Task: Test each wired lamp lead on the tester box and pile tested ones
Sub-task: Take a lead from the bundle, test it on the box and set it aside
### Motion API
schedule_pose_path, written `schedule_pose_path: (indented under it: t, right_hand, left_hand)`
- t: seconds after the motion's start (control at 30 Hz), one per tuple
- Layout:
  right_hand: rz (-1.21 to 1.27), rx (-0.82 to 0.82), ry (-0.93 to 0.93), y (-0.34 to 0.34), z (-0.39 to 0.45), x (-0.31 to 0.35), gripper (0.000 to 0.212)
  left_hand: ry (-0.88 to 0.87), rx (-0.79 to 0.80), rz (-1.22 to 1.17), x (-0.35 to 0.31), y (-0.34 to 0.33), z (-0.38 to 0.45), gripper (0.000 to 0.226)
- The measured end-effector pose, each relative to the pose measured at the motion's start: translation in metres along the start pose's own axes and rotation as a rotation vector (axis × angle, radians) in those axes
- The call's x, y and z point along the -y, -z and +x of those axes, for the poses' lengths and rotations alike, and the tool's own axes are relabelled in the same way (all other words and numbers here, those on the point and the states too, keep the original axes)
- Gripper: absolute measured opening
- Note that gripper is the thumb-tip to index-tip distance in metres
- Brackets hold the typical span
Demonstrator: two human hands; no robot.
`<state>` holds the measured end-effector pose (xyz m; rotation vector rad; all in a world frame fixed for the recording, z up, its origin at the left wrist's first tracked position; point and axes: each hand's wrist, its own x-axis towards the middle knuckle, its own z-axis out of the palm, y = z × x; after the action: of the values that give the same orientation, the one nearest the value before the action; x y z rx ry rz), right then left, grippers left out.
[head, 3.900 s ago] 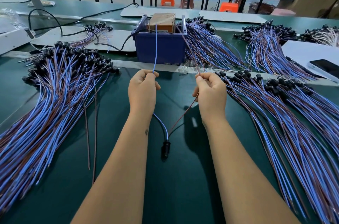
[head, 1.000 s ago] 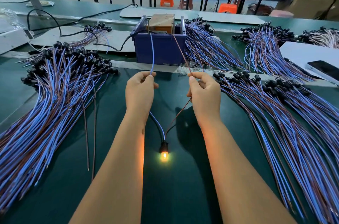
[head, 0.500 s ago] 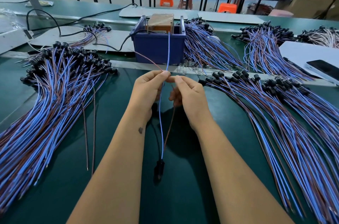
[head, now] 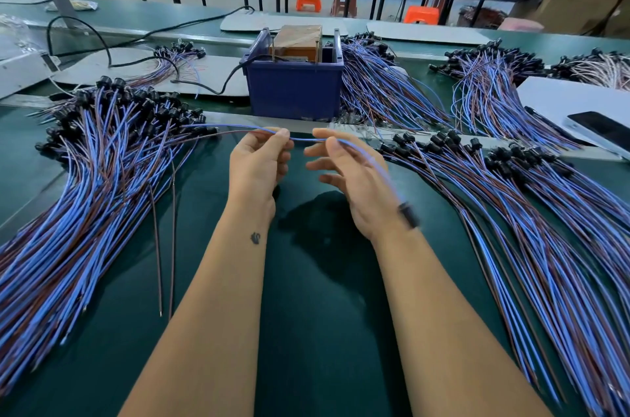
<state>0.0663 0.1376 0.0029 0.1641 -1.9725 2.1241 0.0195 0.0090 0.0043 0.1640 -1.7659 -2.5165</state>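
Lead (head: pixel 306 139) pinched in left hand (head: pixel 257 164), draped over loose right hand (head: pixel 354 177) — piles (head: pixel 102 184) flanking.

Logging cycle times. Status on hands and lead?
Left hand pinches lead. Right hand open, lead draped over its fingers. Lamp end off the tester box. Nothing in the way.

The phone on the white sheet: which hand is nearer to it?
Right. The right hand is mid-table, toward the phone at the far right; the left hand lies farther left, pinching the lead.
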Motion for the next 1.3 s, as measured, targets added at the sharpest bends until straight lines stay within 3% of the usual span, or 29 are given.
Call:
schedule_pose_path:
  t: [0.07, 0.13, 0.27, 0.33, 0.5, 0.77, 1.03, 1.2, 1.3]
  right_hand:
    - [0.116, -0.110, -0.035, 0.005, 0.004, -0.001, 0.023]
    - [0.190, -0.248, -0.068, 0.012, 0.008, -0.001, 0.027]
    - [0.004, -0.440, -0.112, 0.027, 0.012, -0.005, 0.030]
    - [-0.151, -0.476, -0.117, 0.029, 0.012, -0.007, 0.028]
    - [-0.730, -0.445, -0.186, 0.048, 0.010, 0.004, 0.025]
    - [-1.461, -0.389, -0.213, 0.115, -0.001, 0.040, 0.014]
    - [-1.595, -0.125, -0.434, 0.133, -0.009, 0.051, 0.020]
    - [-1.772, -0.275, -0.245, 0.102, -0.004, 0.042, 0.036]
    - [-1.614, -0.251, -0.110, 0.070, 0.004, 0.030, 0.037]
  left_hand:
    - [-0.096, 0.060, 0.155, 0.000, -0.001, -0.003, 0.015]
    - [-0.220, 0.248, 0.356, 0.001, -0.003, -0.009, 0.017]
    - [-0.295, 0.681, 0.724, 0.012, -0.016, -0.029, 0.030]
    - [-0.389, 0.773, 0.838, 0.018, -0.023, -0.034, 0.039]
    - [-0.348, 0.750, 0.830, 0.020, -0.025, -0.034, 0.056]
    - [-0.192, 0.695, 0.799, 0.021, -0.025, -0.035, 0.043]
    - [-0.177, 0.658, 0.800, 0.021, -0.027, -0.038, 0.046]
    - [-0.170, 0.653, 0.768, 0.023, -0.028, -0.039, 0.043]
    - [-0.223, 0.639, 0.779, 0.021, -0.030, -0.039, 0.036]
